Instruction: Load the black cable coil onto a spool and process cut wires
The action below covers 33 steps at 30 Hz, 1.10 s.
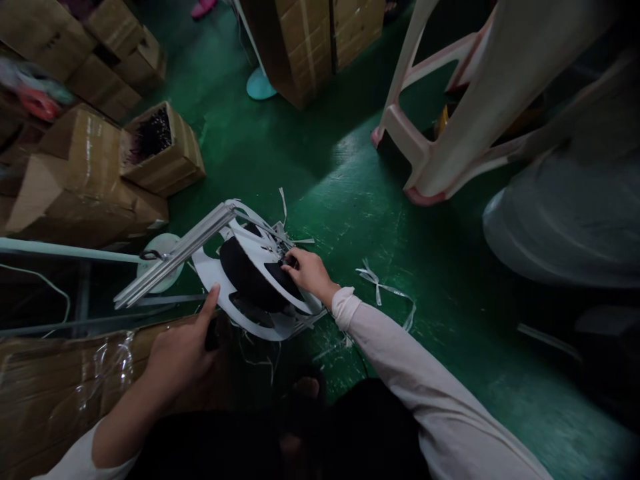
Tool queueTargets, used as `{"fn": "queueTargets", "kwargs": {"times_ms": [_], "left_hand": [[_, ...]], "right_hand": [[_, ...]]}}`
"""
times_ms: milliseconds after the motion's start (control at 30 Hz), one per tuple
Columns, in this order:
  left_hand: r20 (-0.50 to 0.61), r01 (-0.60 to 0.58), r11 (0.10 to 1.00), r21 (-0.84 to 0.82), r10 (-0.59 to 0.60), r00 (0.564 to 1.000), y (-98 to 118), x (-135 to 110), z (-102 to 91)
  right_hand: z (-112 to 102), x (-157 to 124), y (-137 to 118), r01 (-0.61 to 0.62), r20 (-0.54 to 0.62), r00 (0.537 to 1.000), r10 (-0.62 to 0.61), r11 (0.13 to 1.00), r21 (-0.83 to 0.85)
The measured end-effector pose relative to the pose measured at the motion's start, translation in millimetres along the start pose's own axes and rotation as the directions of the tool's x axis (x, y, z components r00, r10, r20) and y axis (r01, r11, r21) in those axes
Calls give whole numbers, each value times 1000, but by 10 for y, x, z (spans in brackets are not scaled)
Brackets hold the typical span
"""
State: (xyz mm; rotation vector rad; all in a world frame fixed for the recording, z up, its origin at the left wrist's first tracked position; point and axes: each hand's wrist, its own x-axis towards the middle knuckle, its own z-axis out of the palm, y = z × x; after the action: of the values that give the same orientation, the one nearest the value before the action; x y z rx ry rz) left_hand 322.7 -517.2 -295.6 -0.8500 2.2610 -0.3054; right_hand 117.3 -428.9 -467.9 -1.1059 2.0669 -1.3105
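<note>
A large white reel (213, 277) wound with black material (250, 280) stands tilted on the floor in front of me, inside a metal frame with a silvery rail (175, 253) along its left. My right hand (309, 272) is at the middle of the reel's right face. Its thumb and fingers are pinched together near a dark part at the hub; what they grip is too small to make out. My left hand (177, 353) has its index finger stretched out, the tip at the edge of the reel's left white side. It holds nothing that I can see, and its other fingers are partly hidden.
Cardboard boxes stand at the left, one small open box (163, 150) holding dark pieces. A taped carton (75, 373) lies beside my left arm. A pale plastic stool (415, 147) and a large grey bag (550, 220) are on the right. Plastic strips (377, 283) lie on the green floor.
</note>
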Motion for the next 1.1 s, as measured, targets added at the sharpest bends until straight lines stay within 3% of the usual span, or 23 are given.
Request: {"fn": "queueTargets", "kwargs": {"times_ms": [133,233,333,467,667,800,967,1100], "left_hand": [[-24,2,999,-37,-3,1000,-18,18,11],[-32,22,998,-63,-24,999,-33,43,5],[-31,38,996,-82,-41,999,-51,75,5],[-30,46,994,-95,-49,998,-77,106,35],[-38,32,993,-114,-36,999,-75,99,52],[-26,25,994,-106,-28,999,-57,90,41],[-56,10,996,-88,-15,998,-59,100,74],[-49,15,998,-66,-18,999,-56,93,83]], "right_hand": [[-32,-13,18,42,38,998,-43,998,37],[-98,-15,67,80,128,986,-107,977,199],[-141,7,104,-86,231,973,-6,919,385],[-99,41,117,-232,284,953,105,855,464],[-9,82,78,-213,153,973,170,918,334],[-52,193,60,-298,255,936,241,930,215],[-147,270,-5,-53,253,965,69,996,-68],[-151,249,-66,-69,257,960,110,984,-164]]}}
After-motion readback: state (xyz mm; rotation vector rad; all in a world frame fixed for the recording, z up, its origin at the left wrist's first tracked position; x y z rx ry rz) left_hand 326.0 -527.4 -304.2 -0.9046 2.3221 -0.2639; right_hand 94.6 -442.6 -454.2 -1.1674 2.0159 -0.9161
